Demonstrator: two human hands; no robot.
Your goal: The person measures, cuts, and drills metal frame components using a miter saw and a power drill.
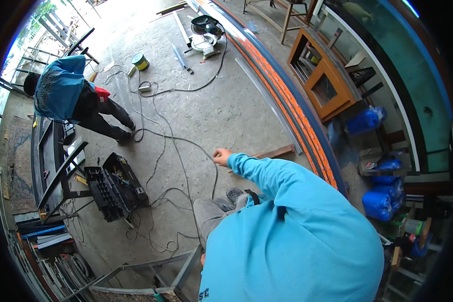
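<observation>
Hand (223, 156) — fingertips too small; light-blue shirt (292, 241) — cut off below.

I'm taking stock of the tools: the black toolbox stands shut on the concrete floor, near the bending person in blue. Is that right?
Not quite: in the head view the black toolbox stands open, with tools showing inside. It is indeed on the concrete floor, near the bending person in blue.

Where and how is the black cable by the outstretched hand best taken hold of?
Probably best at the bend of the black cable just below the right hand in the picture, with a pinch grip coming from above: there it is one thin strand, lying low along the concrete floor.
</observation>
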